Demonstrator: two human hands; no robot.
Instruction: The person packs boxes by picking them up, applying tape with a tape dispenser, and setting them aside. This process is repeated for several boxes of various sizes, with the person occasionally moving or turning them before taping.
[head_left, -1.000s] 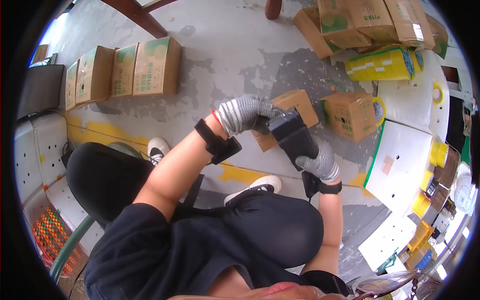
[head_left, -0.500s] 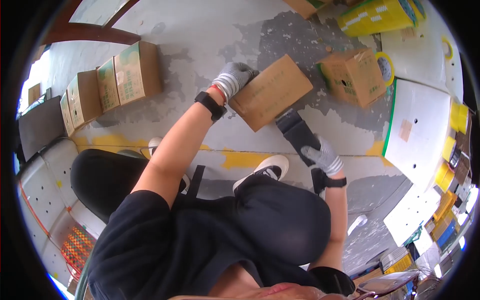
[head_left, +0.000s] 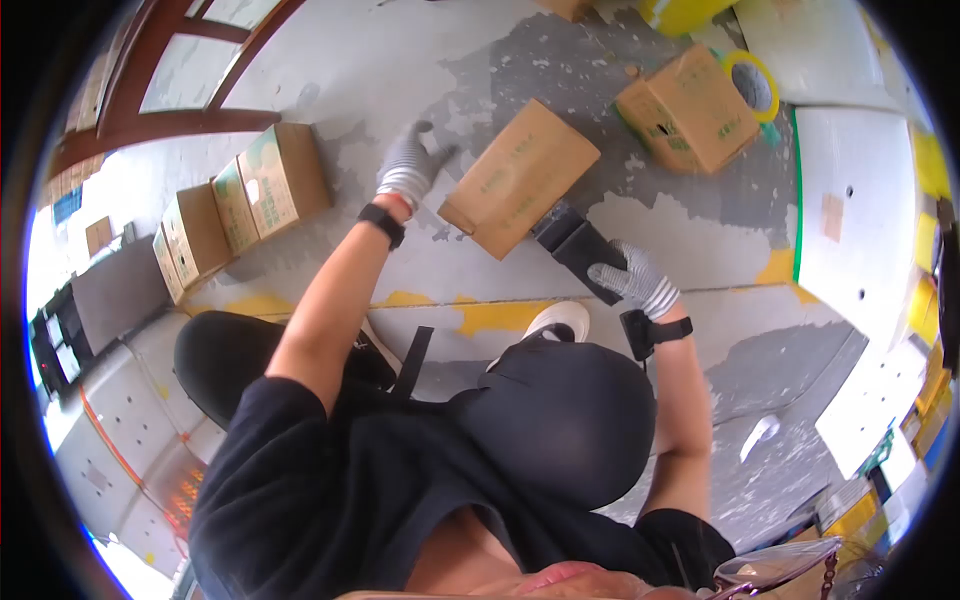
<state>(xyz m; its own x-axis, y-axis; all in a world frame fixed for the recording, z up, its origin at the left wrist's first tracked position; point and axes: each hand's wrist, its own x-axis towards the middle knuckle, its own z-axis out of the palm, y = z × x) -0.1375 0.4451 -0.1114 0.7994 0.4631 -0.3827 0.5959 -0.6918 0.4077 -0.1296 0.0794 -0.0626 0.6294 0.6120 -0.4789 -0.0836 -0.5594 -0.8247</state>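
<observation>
A closed brown cardboard box (head_left: 522,178) with faint green print sits in front of me, turned at an angle. My left hand (head_left: 412,165), in a grey and white glove, is off the box's left side with thumb and fingers apart. My right hand (head_left: 632,275), gloved alike, is wrapped round a black block-shaped handheld tool (head_left: 580,250), whose exact kind I cannot tell. The tool's far end is right at the box's lower right edge.
Another cardboard box (head_left: 690,110) stands to the right, beside a yellow tape roll (head_left: 750,85). Several cartons (head_left: 275,185) stand in a row at left. White panels (head_left: 850,210) border the right side, and a brown frame (head_left: 190,125) rises at upper left.
My left hand has come off the box and moved left, its fingers opening. My right hand still holds the black tool at the box edge. The whole view has shifted slightly.
</observation>
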